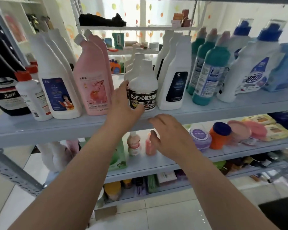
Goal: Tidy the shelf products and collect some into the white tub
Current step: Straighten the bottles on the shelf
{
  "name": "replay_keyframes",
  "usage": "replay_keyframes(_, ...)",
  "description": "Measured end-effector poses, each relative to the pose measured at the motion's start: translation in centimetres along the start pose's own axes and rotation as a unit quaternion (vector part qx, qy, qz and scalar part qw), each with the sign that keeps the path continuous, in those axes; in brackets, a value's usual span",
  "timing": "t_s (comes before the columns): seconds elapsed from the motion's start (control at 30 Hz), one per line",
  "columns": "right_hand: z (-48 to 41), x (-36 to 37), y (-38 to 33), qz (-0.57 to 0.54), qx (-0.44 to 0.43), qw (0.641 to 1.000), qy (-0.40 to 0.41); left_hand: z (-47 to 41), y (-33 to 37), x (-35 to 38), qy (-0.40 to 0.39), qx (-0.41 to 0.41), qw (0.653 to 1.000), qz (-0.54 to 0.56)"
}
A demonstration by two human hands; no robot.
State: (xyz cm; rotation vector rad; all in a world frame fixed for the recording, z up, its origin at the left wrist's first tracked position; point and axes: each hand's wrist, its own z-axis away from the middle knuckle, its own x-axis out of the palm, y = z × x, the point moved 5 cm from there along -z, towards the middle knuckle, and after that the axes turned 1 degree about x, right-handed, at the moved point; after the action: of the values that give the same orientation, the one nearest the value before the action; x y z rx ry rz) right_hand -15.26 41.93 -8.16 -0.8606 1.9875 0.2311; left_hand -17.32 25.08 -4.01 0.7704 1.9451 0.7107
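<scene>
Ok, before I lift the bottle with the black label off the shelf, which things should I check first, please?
1. Grip of the left hand on the bottle: fingers at its left side, thumb at the label's lower edge; firm hold: cannot tell.
2. Free right hand: ok, open, holds nothing, just below the shelf edge.
3. Is the bottle upright: ok.
4. Room beside it: not ok, a white bottle stands very close on its right and a pink bottle on its left.
5. Is the tub in view: not ok, not seen.
</scene>
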Motion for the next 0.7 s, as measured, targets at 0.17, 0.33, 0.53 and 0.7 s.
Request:
replay_keyframes(0.17,-0.1,-0.4,1.9,-0.010,-0.033,0.999,0.009,-2.5,-0.4,1.9,0.038,-0.071,0.997,-0.013)
replay_keyframes(0.33,0.2,-0.7,3.1,-0.043,-0.021,0.999,-0.004,-3.0,-1.0,2.6,0.053,-0.109,0.993,-0.007)
replay_keyframes(0.53,0.8,-0.4,2.6,-0.057,-0.008,0.998,0.000,-2.6,-0.2,2.7,0.042,-0.111,0.993,0.000)
replay_keyframes(0.7,2.5,-0.9,1.9,-0.167,0.070,0.982,-0.052,2.4,1.1,-0.4,0.027,-0.087,0.995,0.050)
